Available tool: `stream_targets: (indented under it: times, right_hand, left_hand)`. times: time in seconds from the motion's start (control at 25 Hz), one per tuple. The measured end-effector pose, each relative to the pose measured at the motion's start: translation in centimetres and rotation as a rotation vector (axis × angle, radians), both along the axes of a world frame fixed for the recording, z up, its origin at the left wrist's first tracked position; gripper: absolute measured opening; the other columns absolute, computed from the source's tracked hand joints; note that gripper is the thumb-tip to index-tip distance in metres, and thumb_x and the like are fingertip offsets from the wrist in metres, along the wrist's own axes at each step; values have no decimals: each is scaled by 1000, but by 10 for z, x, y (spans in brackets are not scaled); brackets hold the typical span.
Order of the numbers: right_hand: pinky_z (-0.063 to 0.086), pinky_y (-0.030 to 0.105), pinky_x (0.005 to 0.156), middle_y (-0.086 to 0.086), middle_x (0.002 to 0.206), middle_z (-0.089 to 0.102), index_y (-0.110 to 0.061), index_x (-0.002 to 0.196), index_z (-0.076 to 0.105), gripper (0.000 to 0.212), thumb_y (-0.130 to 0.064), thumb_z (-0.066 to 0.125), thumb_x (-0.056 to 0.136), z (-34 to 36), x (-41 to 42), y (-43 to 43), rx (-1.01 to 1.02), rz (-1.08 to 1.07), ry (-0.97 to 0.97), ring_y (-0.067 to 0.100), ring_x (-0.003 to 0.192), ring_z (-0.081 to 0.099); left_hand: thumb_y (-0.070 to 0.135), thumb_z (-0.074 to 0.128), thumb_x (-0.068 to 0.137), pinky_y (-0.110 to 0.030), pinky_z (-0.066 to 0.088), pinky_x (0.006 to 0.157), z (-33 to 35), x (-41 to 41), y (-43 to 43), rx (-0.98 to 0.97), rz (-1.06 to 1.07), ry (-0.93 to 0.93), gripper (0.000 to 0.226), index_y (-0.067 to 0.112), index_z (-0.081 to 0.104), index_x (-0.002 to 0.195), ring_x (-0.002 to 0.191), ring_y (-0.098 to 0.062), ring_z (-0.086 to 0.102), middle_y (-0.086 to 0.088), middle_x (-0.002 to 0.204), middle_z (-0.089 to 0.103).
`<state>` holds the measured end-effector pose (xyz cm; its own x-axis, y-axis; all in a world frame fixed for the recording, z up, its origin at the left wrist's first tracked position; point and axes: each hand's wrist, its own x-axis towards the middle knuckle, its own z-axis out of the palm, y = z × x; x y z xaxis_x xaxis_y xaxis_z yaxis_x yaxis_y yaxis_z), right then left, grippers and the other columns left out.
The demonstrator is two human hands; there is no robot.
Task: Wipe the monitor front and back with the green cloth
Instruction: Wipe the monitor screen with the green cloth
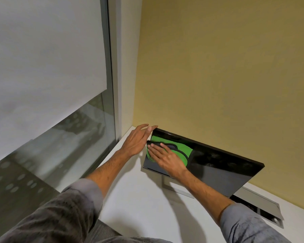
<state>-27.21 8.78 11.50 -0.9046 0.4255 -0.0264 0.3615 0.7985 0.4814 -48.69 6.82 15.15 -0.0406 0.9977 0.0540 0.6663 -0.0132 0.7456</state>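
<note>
White desk (144, 204) bare before monitor (218, 172); right hand (167, 159) flat on green cloth (182, 150); left hand (137, 141) spread at corner edge.

Flat right hand (167, 159) covers the near part of the bright green cloth (180, 150); its reflection blurs the cloth's true outline. Back of the glossy black flat monitor (218, 169) hidden. Silver stand (167, 183) partly behind the screen. Grey sleeves (63, 213) cut off at the near edge.

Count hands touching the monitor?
2. Left hand grips the monitor at its top-left corner; right hand presses the green cloth flat against the screen's left part.
</note>
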Motion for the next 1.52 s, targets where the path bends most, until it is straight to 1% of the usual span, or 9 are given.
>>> stream_targets:
  times: [0.08,0.2,0.56,0.8,0.88,1.04,1.12,1.28,1.52]
  right_hand:
    - [10,50,130,12,173,23,-8,166,25,94,-2,71,84,-4,3,-6,-3,29,-91,27,160,25]
    - [16,59,130,12,177,2,-10,169,9,100,8,56,83,16,18,-1,44,-28,34,29,164,6]
    - [15,54,131,13,177,-3,-8,168,1,90,13,20,83,8,7,4,44,-33,55,33,163,4]
    - [4,54,126,13,174,20,-7,165,25,81,0,65,95,-29,-14,-17,-111,15,-145,34,161,21]
    - [16,54,127,14,173,24,-8,165,28,84,5,64,89,-23,-6,-22,-59,53,-26,36,159,26]
    - [21,49,130,16,175,13,-7,167,22,89,22,22,82,23,21,-25,34,-28,332,31,161,21]
    - [25,48,130,16,176,10,-7,167,21,96,25,30,76,35,26,-16,81,-133,423,29,161,22]
    - [11,62,128,0,178,-4,-15,169,6,111,22,56,77,17,18,-6,97,-203,323,23,164,6]
    - [18,59,129,10,177,2,-8,167,16,91,18,42,84,-11,5,3,103,-47,100,31,163,14]
  left_hand:
    - [60,11,116,-46,33,126,1,-1,-1,21,-5,81,58,51,46,161,157,-20,39,-4,162,54]
    - [48,18,119,-41,30,122,10,-2,-8,38,-16,93,53,42,49,162,158,-16,35,-6,150,65]
    - [66,13,114,-53,36,124,-13,-8,5,48,-31,88,61,50,53,157,158,-13,35,-2,163,54]
    - [60,10,116,-54,36,122,-6,-8,9,56,-43,169,64,40,52,161,161,-10,29,0,110,76]
    - [62,9,115,-54,36,123,-5,-13,11,70,-63,176,65,41,51,161,161,-9,29,2,122,77]
    - [65,13,115,-42,31,126,-3,-12,12,59,-118,68,60,49,50,159,159,-1,29,15,154,62]
    - [69,14,113,-41,31,129,-2,-5,12,30,-111,-54,62,48,55,155,155,-2,37,19,160,56]
    - [61,20,116,-29,36,120,3,-2,6,21,-109,-150,61,35,62,153,148,-9,50,9,157,61]
    - [61,17,116,-26,37,115,1,-7,13,24,-148,-114,67,31,65,151,145,-11,55,7,155,64]
